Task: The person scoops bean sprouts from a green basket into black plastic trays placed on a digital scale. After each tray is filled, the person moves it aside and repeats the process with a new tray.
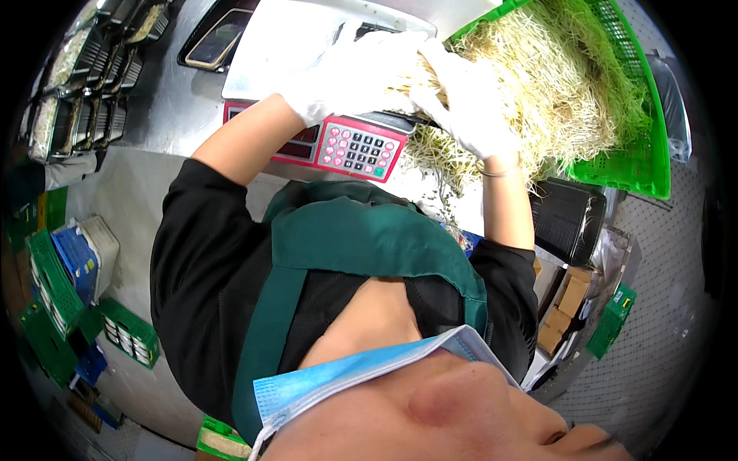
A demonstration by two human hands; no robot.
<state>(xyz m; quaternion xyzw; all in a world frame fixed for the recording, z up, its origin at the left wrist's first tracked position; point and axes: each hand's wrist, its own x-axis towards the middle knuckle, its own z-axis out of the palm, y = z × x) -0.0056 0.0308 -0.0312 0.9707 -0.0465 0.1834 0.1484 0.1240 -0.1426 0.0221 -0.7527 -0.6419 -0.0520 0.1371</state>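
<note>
My left hand (357,75), in a white glove, reaches over the metal weighing plate (265,52) of a scale; glare blurs its fingers. My right hand (473,98), gloved too, has its fingers and thumb around a bunch of pale sprouts (424,78), right against the left hand. Beneath the hands, parts of a black plastic tray (375,29) show; the rest is hidden. The scale's red-framed keypad (362,148) faces me. To the right, a green plastic crate (628,167) lies tilted with a large heap of sprouts (542,86) spilling from it.
Stacked black trays (98,63) with sprouts stand at the far left. Another black tray (213,40) sits left of the scale. Loose sprouts (444,155) lie near the counter's front edge. Black trays (568,219) are by my right forearm. Green crates (130,333) stand lower left.
</note>
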